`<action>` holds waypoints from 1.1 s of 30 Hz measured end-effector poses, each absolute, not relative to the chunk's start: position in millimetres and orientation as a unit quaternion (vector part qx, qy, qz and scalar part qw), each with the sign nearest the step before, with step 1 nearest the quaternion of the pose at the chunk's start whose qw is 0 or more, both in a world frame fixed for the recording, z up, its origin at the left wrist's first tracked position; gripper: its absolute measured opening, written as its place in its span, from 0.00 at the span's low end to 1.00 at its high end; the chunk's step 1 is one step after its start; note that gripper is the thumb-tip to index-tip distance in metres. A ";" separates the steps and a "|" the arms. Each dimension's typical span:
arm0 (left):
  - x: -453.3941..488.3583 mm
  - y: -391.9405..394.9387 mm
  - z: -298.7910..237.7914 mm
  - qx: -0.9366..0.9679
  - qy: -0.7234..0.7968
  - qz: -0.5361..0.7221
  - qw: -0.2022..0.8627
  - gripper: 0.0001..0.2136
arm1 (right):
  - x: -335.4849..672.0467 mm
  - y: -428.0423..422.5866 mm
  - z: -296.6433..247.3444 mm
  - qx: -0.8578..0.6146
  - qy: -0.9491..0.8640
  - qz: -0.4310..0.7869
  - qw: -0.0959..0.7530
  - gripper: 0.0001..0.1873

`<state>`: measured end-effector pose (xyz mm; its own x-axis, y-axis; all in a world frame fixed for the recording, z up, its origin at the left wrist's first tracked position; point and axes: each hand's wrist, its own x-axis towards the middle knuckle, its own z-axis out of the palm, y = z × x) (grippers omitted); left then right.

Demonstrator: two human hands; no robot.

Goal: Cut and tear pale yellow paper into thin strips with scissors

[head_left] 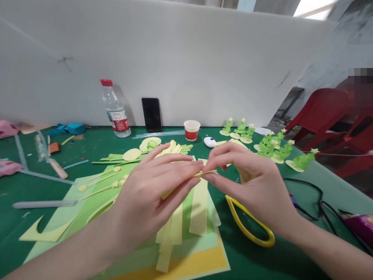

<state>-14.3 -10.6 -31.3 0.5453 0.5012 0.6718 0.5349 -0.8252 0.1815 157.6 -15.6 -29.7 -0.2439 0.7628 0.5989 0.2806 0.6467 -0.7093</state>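
My left hand [163,179] and my right hand [247,171] meet over the middle of the table, fingertips closed on a thin pale yellow paper strip [209,172]. Most of the strip is hidden behind my fingers. Below them, wider pale yellow paper strips [199,210] lie on a stack of green and yellow paper sheets [201,258]. Left of my left hand are folded strips with small knots [105,189]. Yellow-handled scissors [250,231] lie under my right hand, their blades out of sight.
At the back stand a water bottle [116,112], a black phone [151,114] and a paper cup [191,131]. Several green paper spirals topped with stars [274,146] stand at right, near a black cable [320,198]. Glue sticks [45,204] and a pink glue gun [10,167] lie left.
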 end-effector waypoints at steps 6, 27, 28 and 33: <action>-13.3 -15.4 -26.0 -0.892 -0.300 -0.331 -0.072 0.11 | 158.7 -20.3 -22.1 -0.350 -0.769 0.274 0.460 0.05; -22.8 10.5 -21.5 -0.743 -0.474 -0.172 -0.441 0.14 | 201.2 7.4 -5.6 -0.454 -0.779 0.010 0.432 0.07; -21.3 8.7 -22.6 -0.762 -0.468 -0.165 -0.416 0.15 | 193.0 2.6 -8.5 -0.428 -0.805 0.029 0.410 0.07; -14.1 1.2 -26.1 -0.831 -0.428 -0.153 -0.320 0.17 | 165.0 -10.1 -24.0 -0.388 -0.826 0.200 0.356 0.05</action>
<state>-14.1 1.2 -26.1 0.5873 0.8091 -0.0202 0.6134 -0.4286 0.6634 165.0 -10.1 -24.0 -0.4453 0.7834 0.4336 0.4984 0.6192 -0.6068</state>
